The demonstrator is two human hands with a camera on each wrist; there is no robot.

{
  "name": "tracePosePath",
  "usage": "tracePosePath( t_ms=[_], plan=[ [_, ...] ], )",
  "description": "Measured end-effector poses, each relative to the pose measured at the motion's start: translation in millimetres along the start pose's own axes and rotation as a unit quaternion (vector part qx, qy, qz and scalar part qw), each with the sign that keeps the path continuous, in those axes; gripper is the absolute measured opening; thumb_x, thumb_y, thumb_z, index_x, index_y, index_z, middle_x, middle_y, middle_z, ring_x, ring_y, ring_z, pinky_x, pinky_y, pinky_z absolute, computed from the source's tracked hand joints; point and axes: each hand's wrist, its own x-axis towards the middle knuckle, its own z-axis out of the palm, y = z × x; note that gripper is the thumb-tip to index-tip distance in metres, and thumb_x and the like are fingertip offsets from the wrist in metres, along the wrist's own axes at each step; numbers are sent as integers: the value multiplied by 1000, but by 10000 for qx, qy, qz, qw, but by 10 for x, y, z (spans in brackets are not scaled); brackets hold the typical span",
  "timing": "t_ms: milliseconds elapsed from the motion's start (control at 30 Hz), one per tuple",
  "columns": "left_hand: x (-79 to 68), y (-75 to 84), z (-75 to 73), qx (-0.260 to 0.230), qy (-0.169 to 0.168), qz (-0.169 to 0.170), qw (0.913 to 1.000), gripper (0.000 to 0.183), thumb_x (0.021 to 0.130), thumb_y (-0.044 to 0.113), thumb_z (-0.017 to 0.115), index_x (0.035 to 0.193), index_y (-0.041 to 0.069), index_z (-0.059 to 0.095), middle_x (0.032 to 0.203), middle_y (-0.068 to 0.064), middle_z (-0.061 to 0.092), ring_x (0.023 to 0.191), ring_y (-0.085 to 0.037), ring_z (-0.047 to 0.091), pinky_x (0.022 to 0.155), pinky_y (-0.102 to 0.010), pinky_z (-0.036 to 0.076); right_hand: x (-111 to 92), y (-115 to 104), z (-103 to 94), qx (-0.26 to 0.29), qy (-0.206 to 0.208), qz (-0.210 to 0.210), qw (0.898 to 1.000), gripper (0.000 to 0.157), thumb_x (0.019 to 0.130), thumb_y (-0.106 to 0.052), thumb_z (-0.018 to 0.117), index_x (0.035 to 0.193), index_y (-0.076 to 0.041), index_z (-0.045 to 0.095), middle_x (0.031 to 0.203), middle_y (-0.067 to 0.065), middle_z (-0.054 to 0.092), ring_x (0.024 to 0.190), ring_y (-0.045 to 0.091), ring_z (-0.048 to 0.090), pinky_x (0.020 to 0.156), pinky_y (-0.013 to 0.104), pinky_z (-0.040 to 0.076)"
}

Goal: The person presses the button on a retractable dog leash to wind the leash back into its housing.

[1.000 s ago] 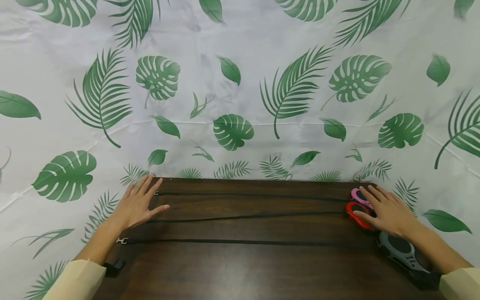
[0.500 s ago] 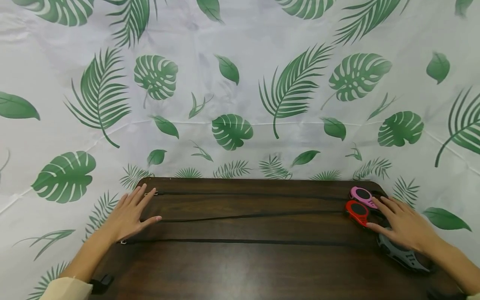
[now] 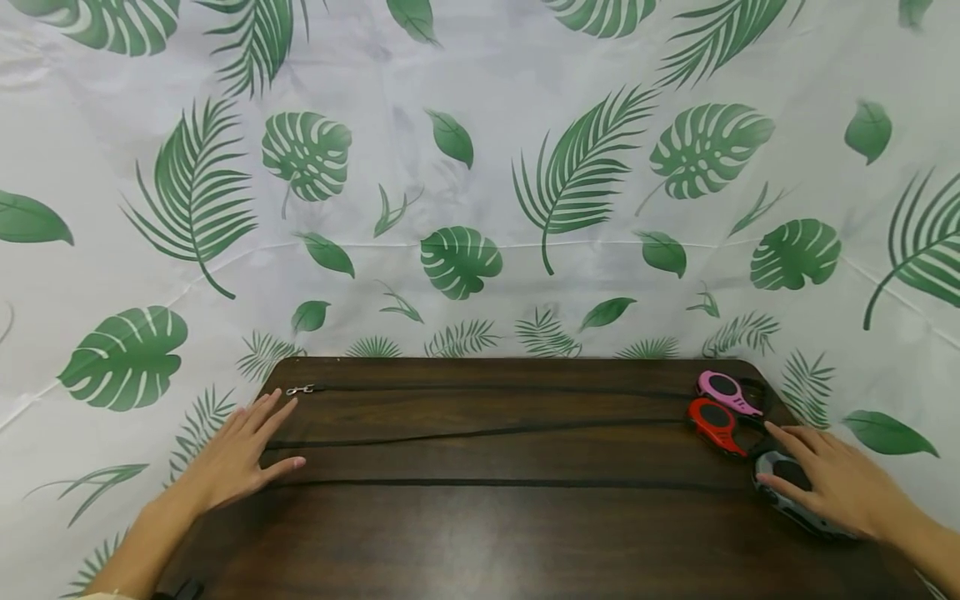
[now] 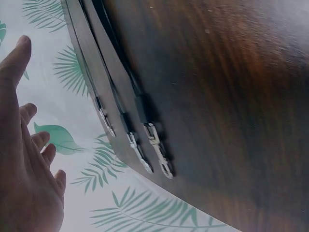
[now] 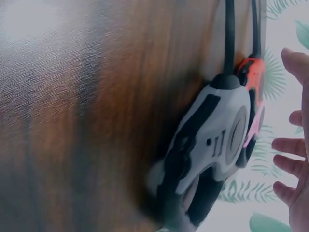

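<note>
The left hand [image 3: 236,454] is hovering open, fingers spread, holding nothing, near three silver metal snap clips [image 4: 155,145]. Three thin black cords [image 3: 480,482] are running across the dark brown wooden table [image 3: 525,542] to a red plastic handle [image 3: 717,427], a pink plastic handle [image 3: 729,392] and a grey plastic handle [image 5: 215,125]. Open and empty, the right hand [image 3: 840,479] is hovering by the grey one. Easing any handle straight rightward would likely be keeping cords uncrossed.

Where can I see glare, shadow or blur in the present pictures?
Head view: soft pale glare on the brown table, near the bottom centre; left wrist view: a bright sheen at upper right, and a dark shadow beside the largest metal clip; right wrist view: glare at upper left, shadow left of the grey leash handle, whose lower end looks blurred.
</note>
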Motion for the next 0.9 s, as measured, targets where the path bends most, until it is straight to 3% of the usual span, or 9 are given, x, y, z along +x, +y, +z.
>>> tracePosePath(
  t_ms=[100, 200, 267, 333, 567, 767, 900],
  plan=[
    [-52, -32, 44, 22, 215, 220, 9995, 98, 88, 54, 81, 165, 14, 36, 162, -28, 40, 147, -47, 39, 128, -26, -6, -77, 9, 20, -19, 76, 28, 10000, 88, 90, -57, 79, 148, 4, 55, 133, 31, 61, 114, 53, 59, 92, 70, 46],
    [-91, -64, 69, -11, 382, 411, 9984, 100, 83, 53, 86, 163, 14, 40, 158, -27, 44, 139, -49, 46, 131, -43, 16, -158, 25, 27, -74, 133, 49, 9999, 87, 88, -57, 81, 145, 4, 56, 128, 30, 63, 110, 52, 61, 89, 69, 48],
    [-117, -89, 85, -69, 485, 552, 9973, 100, 79, 52, 89, 160, 12, 45, 155, -26, 47, 133, -49, 50, 119, -57, 33, -207, 33, 23, -109, 171, 51, 9998, 86, 87, -57, 82, 143, 4, 58, 124, 29, 65, 106, 50, 63, 86, 68, 50],
    [-144, -114, 99, -94, 584, 669, 9960, 98, 75, 52, 92, 155, 10, 52, 151, -25, 51, 129, -48, 54, 105, -60, 41, -251, 41, 15, -115, 146, 96, 9998, 85, 87, -57, 82, 142, 3, 59, 121, 27, 66, 104, 48, 64, 84, 67, 51],
    [-228, -169, 159, -9, 870, 956, 9916, 90, 63, 47, 99, 136, 4, 66, 132, -17, 65, 114, -40, 65, 91, -54, 48, -379, 127, 23, -227, -118, 495, 9984, 90, 90, -60, 77, 144, 8, 54, 118, 33, 64, 104, 53, 62, 86, 70, 49],
    [-272, -197, 209, -105, 1133, 1098, 9874, 80, 59, 43, 102, 124, 6, 75, 118, -9, 70, 100, -32, 70, 86, -38, 50, -490, 210, 99, -304, -361, 725, 9962, 94, 90, -62, 76, 144, 10, 51, 108, 28, 64, 93, 46, 63, 79, 65, 53],
    [-323, -208, 228, -137, 1091, 1070, 9882, 73, 57, 39, 103, 117, 7, 78, 112, -9, 71, 96, -31, 70, 81, -36, 55, -538, 232, 144, -273, -680, 971, 9926, 94, 92, -65, 72, 143, 11, 50, 107, 30, 63, 91, 47, 63, 77, 65, 53]
  ],
)
